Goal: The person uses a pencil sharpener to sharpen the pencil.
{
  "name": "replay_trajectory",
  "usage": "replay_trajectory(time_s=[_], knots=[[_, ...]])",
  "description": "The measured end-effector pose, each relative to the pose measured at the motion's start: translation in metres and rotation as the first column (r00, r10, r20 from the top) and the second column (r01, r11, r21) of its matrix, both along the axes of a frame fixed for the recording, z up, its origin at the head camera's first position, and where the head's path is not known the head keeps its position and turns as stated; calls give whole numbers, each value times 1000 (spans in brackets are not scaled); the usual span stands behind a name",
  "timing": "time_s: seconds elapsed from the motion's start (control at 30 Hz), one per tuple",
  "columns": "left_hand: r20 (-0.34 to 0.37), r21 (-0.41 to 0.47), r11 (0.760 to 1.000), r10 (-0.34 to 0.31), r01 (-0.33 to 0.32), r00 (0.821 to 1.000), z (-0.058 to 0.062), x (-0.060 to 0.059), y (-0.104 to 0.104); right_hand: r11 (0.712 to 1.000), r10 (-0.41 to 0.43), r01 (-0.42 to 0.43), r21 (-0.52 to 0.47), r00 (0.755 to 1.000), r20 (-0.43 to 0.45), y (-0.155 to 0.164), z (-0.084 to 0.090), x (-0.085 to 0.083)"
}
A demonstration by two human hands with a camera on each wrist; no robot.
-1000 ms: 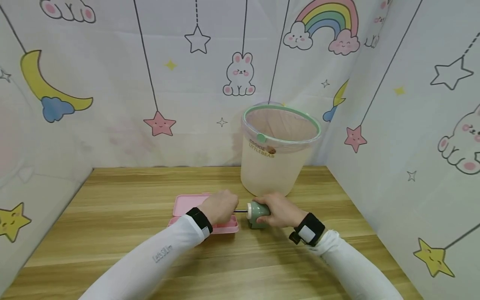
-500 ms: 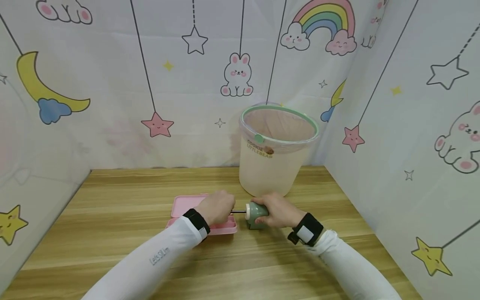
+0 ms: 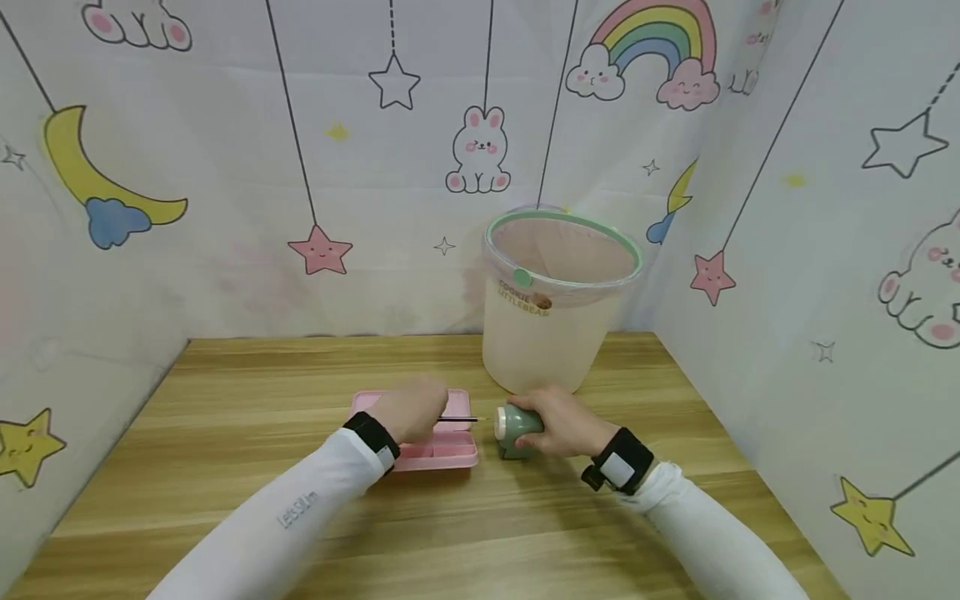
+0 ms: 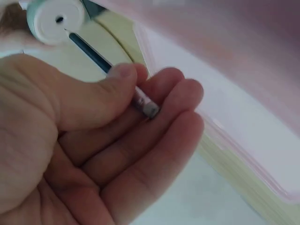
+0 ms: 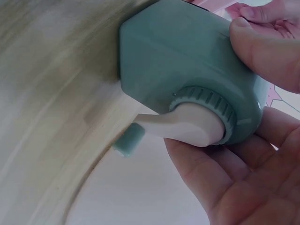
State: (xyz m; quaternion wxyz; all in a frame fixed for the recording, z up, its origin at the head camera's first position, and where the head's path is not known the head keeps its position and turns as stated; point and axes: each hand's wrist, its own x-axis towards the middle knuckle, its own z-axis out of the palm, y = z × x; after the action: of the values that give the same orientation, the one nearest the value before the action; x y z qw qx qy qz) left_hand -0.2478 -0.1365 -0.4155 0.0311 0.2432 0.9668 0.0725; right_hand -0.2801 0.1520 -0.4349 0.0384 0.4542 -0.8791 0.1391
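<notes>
My left hand pinches a dark pencil between thumb and fingers. Its pointed tip faces the white front of a green hand-crank pencil sharpener, a short gap away from it. In the left wrist view the pencil slants up toward the round hole in the sharpener's face. My right hand grips the sharpener's body from the right, thumb on one side and fingers on the other. A pale crank with a green knob shows in the right wrist view.
An open pink pencil case with compartments lies under and beside the left hand. Behind the sharpener stands a tall pale bin with a green rim and a liner. Printed cloth walls border the wooden table.
My left hand has moved left, drawing the pencil out of the sharpener, so its tip now shows. The right hand stays on the sharpener in the same place.
</notes>
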Motion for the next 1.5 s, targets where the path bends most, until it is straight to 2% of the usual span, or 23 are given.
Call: replay_trajectory(time_s=[0.2, 0.43, 0.63, 0.77, 1.3, 1.5], knots=[[11, 50, 999, -15, 14, 1000, 7, -5, -20, 999, -37, 37, 13, 999, 6, 12, 1, 3], [-4, 119, 993, 6, -5, 1000, 16, 3, -34, 999, -42, 41, 33, 999, 8, 1, 0, 3], [50, 270, 962, 19, -32, 999, 29, 14, -37, 999, -29, 29, 18, 999, 30, -2, 3, 1], [64, 338, 941, 11, -32, 998, 32, 18, -39, 999, -42, 42, 30, 999, 21, -1, 3, 0], [108, 450, 892, -13, -37, 994, 42, 28, -41, 999, -38, 37, 26, 999, 17, -4, 4, 1], [98, 473, 881, -36, -15, 995, 42, 28, -39, 999, -37, 37, 24, 999, 21, -3, 2, 1]])
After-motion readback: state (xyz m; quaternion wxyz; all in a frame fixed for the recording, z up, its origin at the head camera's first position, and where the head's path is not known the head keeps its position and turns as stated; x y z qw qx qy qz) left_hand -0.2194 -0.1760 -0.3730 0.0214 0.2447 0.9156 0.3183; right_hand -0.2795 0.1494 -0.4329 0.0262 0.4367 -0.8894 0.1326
